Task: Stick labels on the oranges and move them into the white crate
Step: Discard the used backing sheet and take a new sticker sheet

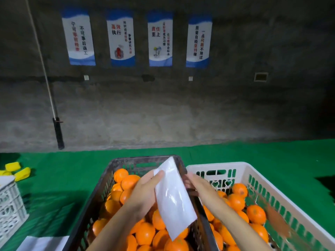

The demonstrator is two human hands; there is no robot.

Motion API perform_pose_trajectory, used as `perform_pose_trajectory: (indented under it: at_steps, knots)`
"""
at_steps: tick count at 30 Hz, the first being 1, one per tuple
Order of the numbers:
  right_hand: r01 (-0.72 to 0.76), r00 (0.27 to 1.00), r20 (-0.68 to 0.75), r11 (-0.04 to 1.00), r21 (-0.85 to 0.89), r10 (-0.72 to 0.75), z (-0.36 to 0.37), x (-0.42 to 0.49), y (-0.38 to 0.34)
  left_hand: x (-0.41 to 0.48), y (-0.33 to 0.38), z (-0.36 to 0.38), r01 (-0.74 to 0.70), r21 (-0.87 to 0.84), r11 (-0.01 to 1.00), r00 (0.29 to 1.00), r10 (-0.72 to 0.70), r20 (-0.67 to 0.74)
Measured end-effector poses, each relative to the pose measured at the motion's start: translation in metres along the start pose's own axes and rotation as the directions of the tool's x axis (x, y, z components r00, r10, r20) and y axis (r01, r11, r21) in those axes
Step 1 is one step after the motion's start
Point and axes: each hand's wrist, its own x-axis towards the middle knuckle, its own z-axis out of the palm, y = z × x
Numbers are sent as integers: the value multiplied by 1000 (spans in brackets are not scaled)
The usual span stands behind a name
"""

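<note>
Left hand pinches the white label sheet above the dark crate of oranges — right hand meets its edge, grip indiscernible.

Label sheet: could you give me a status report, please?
Left hand holds label sheet over dark crate. Right hand at its edge. Oranges in both crates; white crate unblocked.

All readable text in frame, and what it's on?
Leftmost poster: "不可事后返工"; its partly red column is too blurred to read.
Second poster: "高效执行"; small columns blurred.
Third poster: "责任至上"; small columns blurred.
Rightmost poster: "一点问题不放过"; other column blurred.
White sheet: no readable print.
</note>
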Motion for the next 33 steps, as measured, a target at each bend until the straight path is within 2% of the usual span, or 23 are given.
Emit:
perform_pose_trajectory:
  at_steps: [2, 3, 6, 9, 13, 15, 17, 20, 22, 24, 27, 30, 33]
  knots:
    - [-83, 977, 208, 983, 162, 48, 5, -7, -21, -8, 12, 14, -54, 43, 998, 998, 53, 33]
    - [-85, 970, 241, 980, 179, 40, 4, -13, -30, -12, 18, 19, -86, 57, 995, 995, 82, 60]
    - [-18, 979, 205, 993, 113, -6, 1, -29, -47, -27, 38, 29, -150, 66, 986, 982, 141, 126]
    - [33, 993, 105, 980, 198, -55, -7, -40, -53, -40, 54, 42, -176, 93, 980, 981, 167, 97]
    - [111, 994, -41, 958, 266, -103, -22, -65, -52, -54, 47, 57, -20, 12, 1000, 994, 18, 109]
    - [119, 993, -42, 960, 253, -112, -31, -82, -54, -59, 36, 71, -1, 62, 998, 991, -7, 136]
    - [120, 991, -76, 972, 203, -107, -47, -101, -55, -63, 26, 89, -3, 72, 997, 996, -3, 85]
    - [142, 972, -206, 980, 140, -112, -78, -132, -56, -66, 16, 111, -11, 75, 997, 1000, 8, 29]
    - [119, 943, -321, 990, 76, -89, -100, -156, -58, -67, 11, 126, -36, 101, 994, 999, 34, 28]
    - [69, 899, -426, 994, -86, -100, -123, -184, -60, -71, 5, 148, -51, 164, 985, 998, 46, 34]
    - [-60, 857, -508, 964, -260, -84, -155, -227, -58, -82, -5, 187, -55, 229, 972, 991, 26, 130]
    - [-145, 778, -626, 956, -256, -50, -184, -277, -37, -98, -23, 226, 9, 227, 974, 965, -68, 254]
    - [-239, 727, -684, 955, -178, 55, -210, -324, -6, -113, -54, 271, 56, 279, 959, 924, -156, 349]
